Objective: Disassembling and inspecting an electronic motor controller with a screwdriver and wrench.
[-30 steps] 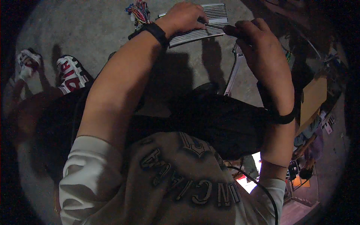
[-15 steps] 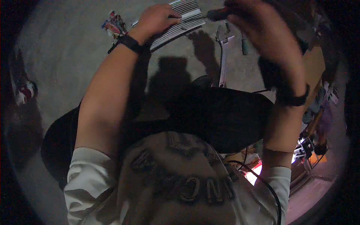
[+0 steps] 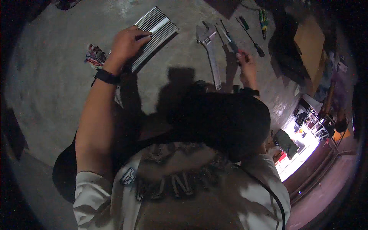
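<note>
Left arm (image 3: 94,122) outstretched, left hand (image 3: 126,44) forward, fingers (image 3: 143,33) bent; right hand (image 3: 247,66) nearer the body, fingers curled.

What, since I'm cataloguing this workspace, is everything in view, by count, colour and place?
Finned panel: 1, silver, under the left hand
Wire bundle: 1, multicoloured, beside the left wrist
Adjustable wrench: 1, silver, floor
Screwdriver: 1, dark and red handle, at the right hand
Long-shafted tool: 1, dark, right of the screwdriver
Green-and-yellow tool: 1, farther right
Other thin tools: too dim to count
Cardboard: 1, tan, right
Clutter: uncountable, mixed colours, far right
Cable: 1, black, over the shirt
Wristbands: 2, black, wrists
Hands: 2, bare, panel and screwdriver
</note>
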Action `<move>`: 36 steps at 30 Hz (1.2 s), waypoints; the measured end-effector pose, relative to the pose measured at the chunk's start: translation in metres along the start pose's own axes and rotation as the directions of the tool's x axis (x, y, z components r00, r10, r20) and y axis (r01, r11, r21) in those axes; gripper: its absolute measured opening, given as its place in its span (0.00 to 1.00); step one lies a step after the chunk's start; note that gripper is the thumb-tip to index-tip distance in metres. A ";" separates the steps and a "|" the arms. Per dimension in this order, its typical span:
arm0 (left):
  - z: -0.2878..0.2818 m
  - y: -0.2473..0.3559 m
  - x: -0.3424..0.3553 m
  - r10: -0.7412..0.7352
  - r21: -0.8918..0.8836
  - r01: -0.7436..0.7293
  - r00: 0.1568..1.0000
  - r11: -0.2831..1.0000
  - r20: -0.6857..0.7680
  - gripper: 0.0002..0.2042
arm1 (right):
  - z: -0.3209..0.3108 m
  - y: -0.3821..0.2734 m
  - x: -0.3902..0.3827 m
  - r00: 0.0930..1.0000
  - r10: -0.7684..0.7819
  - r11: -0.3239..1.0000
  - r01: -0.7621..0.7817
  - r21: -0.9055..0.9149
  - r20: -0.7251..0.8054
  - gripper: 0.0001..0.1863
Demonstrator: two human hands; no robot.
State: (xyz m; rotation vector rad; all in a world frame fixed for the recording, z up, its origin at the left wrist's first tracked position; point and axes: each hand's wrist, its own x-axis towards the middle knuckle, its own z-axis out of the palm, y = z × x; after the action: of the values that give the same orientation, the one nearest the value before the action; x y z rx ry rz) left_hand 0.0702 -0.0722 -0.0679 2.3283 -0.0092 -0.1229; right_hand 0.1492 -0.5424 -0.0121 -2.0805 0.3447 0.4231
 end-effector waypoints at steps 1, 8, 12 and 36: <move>0.011 -0.001 0.002 -0.023 0.009 0.023 1.000 1.000 -0.015 0.11 | 0.001 0.029 0.002 0.999 0.021 1.000 -0.020 0.016 -0.041 0.21; 0.002 -0.004 -0.004 -0.095 0.087 0.094 0.995 0.992 0.015 0.12 | 0.054 0.074 -0.002 0.998 -0.054 0.966 0.044 -0.256 -0.031 0.20; 0.012 0.002 0.003 -0.021 0.157 0.022 1.000 0.987 -0.010 0.12 | 0.043 0.111 0.021 0.982 -0.189 0.875 0.177 -0.450 0.019 0.22; 0.010 -0.007 -0.008 0.036 0.175 -0.023 0.997 0.984 -0.075 0.13 | 0.073 -0.143 0.023 0.741 -0.579 0.555 0.664 -0.502 0.341 0.17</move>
State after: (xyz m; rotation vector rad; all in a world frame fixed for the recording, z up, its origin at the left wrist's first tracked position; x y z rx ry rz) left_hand 0.0612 -0.0738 -0.0790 2.5048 -0.0161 -0.0172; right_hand 0.2164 -0.4088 0.0513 -2.5818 -0.7276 0.2386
